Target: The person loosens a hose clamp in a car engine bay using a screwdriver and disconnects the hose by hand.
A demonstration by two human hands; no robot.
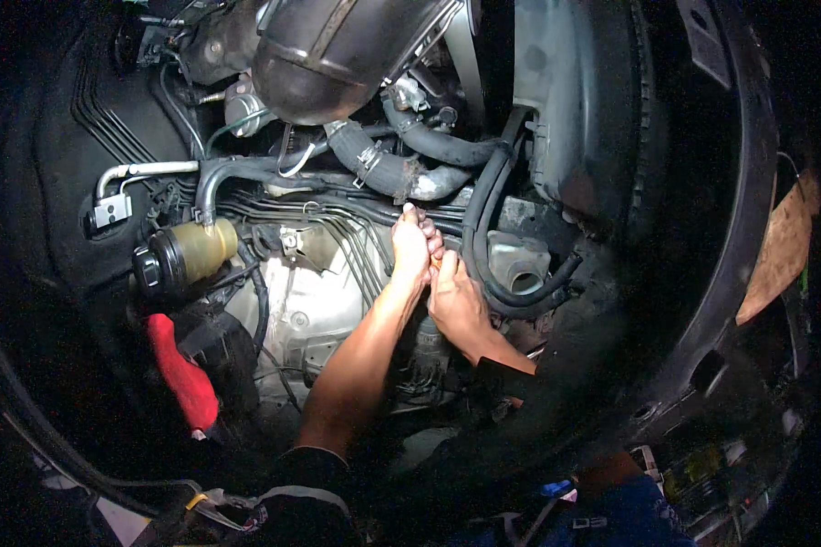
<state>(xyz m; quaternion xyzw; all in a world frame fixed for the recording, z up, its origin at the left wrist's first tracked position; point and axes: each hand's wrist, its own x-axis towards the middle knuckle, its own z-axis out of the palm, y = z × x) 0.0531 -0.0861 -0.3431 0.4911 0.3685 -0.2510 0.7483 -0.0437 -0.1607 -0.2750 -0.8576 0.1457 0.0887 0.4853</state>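
Note:
Both my hands meet deep inside a vehicle's engine bay, just below a thick ribbed rubber hose [371, 164] held by metal clamps. My left hand [414, 242] is closed, its thumb pointing up near the hose's lower end. Just below and to the right, my right hand [456, 296] is closed too, its fingertips against the left hand's fingers. Whatever lies between the fingers is too small and covered to make out. Thin metal lines [351, 246] run left of the hands, and a bent black hose [483, 223] loops down on their right.
A yellowed fluid reservoir [212, 244] with a black cap lies at the left. Below it rests a long red object [181, 374]. A large dark rounded housing [310, 73] hangs over the far side. An open round pipe end [524, 279] is right of my hands.

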